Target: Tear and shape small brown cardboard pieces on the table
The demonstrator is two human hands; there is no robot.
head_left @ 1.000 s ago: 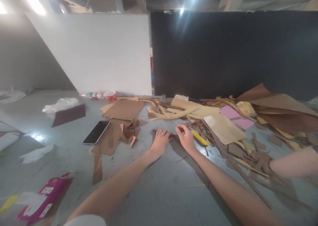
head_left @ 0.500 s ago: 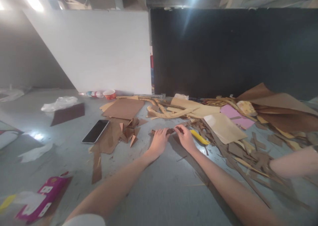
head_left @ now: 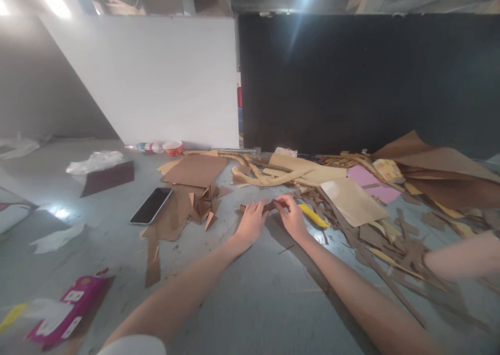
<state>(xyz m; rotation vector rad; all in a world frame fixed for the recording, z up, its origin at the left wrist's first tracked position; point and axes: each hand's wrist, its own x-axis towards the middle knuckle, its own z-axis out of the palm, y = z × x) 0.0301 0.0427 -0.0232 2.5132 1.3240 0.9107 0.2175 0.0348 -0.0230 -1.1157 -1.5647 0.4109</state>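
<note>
Near the middle of the grey table, my left hand (head_left: 252,224) is closed over a thin brown twisted strip (head_left: 269,206), whose end pokes out beyond the fingers on the left. My right hand (head_left: 291,217) pinches the same strip at its right end. The strip looks like rolled or wound brown paper; the palms and fingers hide part of it. Just right of my right hand lies a yellow tool or tube (head_left: 314,216). Left of my left hand are folded brown paper pieces (head_left: 205,209).
A phone (head_left: 151,206) lies on brown paper at left, with a magenta packet (head_left: 74,311) nearer. Paper scraps (head_left: 375,235) cover the right side, where another person's forearm (head_left: 463,256) reaches in. A red-and-white bowl (head_left: 173,148) and pale wound strips (head_left: 269,178) sit at the back.
Both hands stay almost in place. A little more of the brown strip shows between them now, and the right fingers have shifted slightly.
</note>
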